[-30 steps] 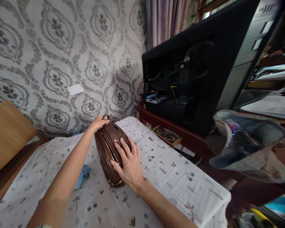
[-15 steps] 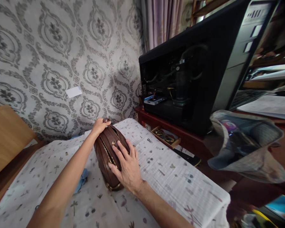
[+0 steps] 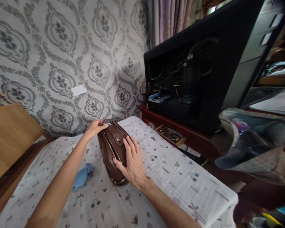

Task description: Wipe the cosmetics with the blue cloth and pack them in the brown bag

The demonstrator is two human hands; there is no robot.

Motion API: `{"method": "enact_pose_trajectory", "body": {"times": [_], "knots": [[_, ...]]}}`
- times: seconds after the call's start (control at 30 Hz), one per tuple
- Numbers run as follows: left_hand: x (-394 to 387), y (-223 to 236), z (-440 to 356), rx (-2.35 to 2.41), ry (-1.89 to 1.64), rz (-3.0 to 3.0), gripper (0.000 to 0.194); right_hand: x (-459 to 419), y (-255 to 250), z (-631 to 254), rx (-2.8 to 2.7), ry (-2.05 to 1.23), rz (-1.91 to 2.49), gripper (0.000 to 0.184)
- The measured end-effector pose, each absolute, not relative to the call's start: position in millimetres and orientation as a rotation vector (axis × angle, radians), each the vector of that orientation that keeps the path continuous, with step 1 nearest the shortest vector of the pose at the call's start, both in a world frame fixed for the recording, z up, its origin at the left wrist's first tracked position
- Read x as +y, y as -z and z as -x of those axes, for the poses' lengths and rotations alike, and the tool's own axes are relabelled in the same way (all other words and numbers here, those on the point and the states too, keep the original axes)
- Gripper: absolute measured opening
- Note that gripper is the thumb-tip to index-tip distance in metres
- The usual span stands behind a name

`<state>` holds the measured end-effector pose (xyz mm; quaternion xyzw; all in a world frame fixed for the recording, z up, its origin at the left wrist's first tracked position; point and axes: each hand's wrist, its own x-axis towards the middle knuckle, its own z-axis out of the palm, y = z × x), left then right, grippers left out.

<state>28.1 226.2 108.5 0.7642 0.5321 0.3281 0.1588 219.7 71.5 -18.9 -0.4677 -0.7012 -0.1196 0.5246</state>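
Observation:
A brown leather handbag [image 3: 110,148] with gold zip and stud stands on a table under a white flower-printed cloth [image 3: 175,177]. My right hand [image 3: 133,163] lies flat on the bag's right side, fingers spread, steadying it. My left hand [image 3: 94,128] reaches to the bag's far top end, fingers pinched at the zip or handle there; what they grip is too small to make out. A crumpled blue cloth [image 3: 82,177] lies on the table just left of the bag, under my left forearm.
A patterned grey wall stands behind the table. An open black computer case [image 3: 204,72] sits on a red-brown shelf [image 3: 187,136] to the right, with a small tray of rings [image 3: 172,136] below. A plastic-wrapped bundle [image 3: 256,142] is at right. A wooden board [image 3: 9,136] is at left.
Both hands stay on the bag. My right hand has slid slightly back along its side, and the view has shifted a little, showing more of the blue cloth.

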Motion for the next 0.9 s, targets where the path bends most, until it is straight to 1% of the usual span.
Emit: {"method": "enact_pose_trajectory", "body": {"times": [0.17,0.3,0.43,0.73,0.9], "knots": [[218.3,-108.5,-18.6,1.766,-0.892,-2.266,0.034,73.6,21.1,-219.7,-1.668,0.290,1.100,0.066],[209.1,-110.2,-25.9,1.845,-0.894,-2.331,0.031,73.7,20.6,-219.5,-1.675,0.288,1.108,0.067],[192.9,-110.5,-33.7,1.817,-0.909,-2.425,0.024,74.9,21.5,-218.9,-1.672,0.293,1.126,0.068],[161.0,-107.8,-38.1,1.733,-0.923,-2.527,0.029,72.3,19.4,-219.7,-1.682,0.296,1.153,0.068],[176.9,-112.6,-42.8,1.709,-0.906,-2.468,0.017,72.4,18.4,-219.6,-1.673,0.321,1.129,0.064]]}}
